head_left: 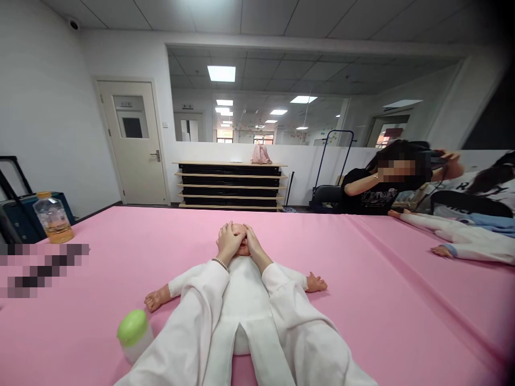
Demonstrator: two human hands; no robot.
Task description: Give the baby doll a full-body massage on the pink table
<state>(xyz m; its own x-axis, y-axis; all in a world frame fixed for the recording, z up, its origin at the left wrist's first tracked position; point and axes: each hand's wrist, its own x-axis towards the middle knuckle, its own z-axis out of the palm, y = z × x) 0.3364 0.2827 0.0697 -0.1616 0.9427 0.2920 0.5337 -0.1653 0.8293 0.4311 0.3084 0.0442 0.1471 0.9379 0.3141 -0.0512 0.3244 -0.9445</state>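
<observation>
A doll (243, 292) in white clothes lies on its back on the pink-covered table (362, 300), its arms spread out to both sides. The left hand (228, 240) and right hand (254, 244) lie on either side of its face, fingers unclenched and resting against the head, hiding most of the face. The white sleeves (185, 327) cross over the doll's arms and block part of them. A jar (134, 333) with a green lid stands just beside the left sleeve; whether they touch, I cannot tell. A bottle (56, 221) stands at the table's far left, near a suitcase (14, 220). On the right, well apart, lies another doll (462, 236), near a person (368, 198) in black. Behind the table stands a shelf (229, 190) with a pink backpack (261, 154) on top.
</observation>
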